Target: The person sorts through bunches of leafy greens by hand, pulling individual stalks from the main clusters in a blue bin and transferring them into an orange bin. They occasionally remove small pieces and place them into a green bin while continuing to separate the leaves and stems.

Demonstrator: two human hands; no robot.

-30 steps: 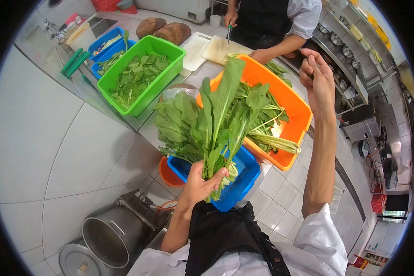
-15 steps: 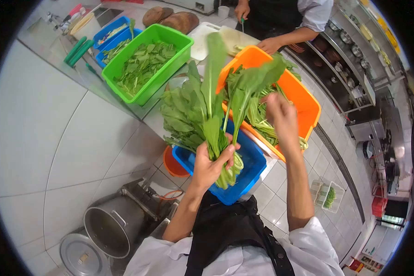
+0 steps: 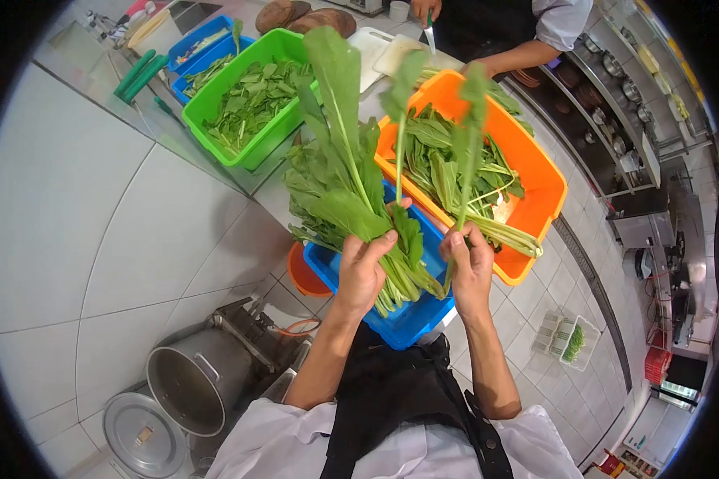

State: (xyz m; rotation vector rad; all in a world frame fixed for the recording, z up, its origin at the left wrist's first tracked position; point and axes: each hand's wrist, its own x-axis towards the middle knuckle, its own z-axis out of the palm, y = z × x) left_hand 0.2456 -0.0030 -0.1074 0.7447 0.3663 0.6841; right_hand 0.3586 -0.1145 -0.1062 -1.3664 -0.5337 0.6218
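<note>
My left hand (image 3: 363, 267) is closed round a bunch of leafy greens (image 3: 335, 180), stems pointing down over a blue basin (image 3: 435, 239). In my right hand (image 3: 470, 263) a single leafy stalk (image 3: 466, 152) is pinched; its leaf stands up and its lower end comes close to the bunch's stems. Behind my right hand, an orange basin (image 3: 535, 191) holds more greens, with pale stems (image 3: 507, 235) lying across its near rim.
A green basin (image 3: 196, 120) of cut leaves stands at the back left. Across the table another person's hand (image 3: 425, 9) holds a knife (image 3: 431, 38) near cutting boards (image 3: 375, 49). A large metal pot (image 3: 188, 391) stands at lower left, with an orange bucket (image 3: 305, 271) nearby.
My right hand has come down and left from above the orange basin to beside the bunch, and now grips a stalk. The bunch in my left hand has shifted slightly, its leaves leaning left.
</note>
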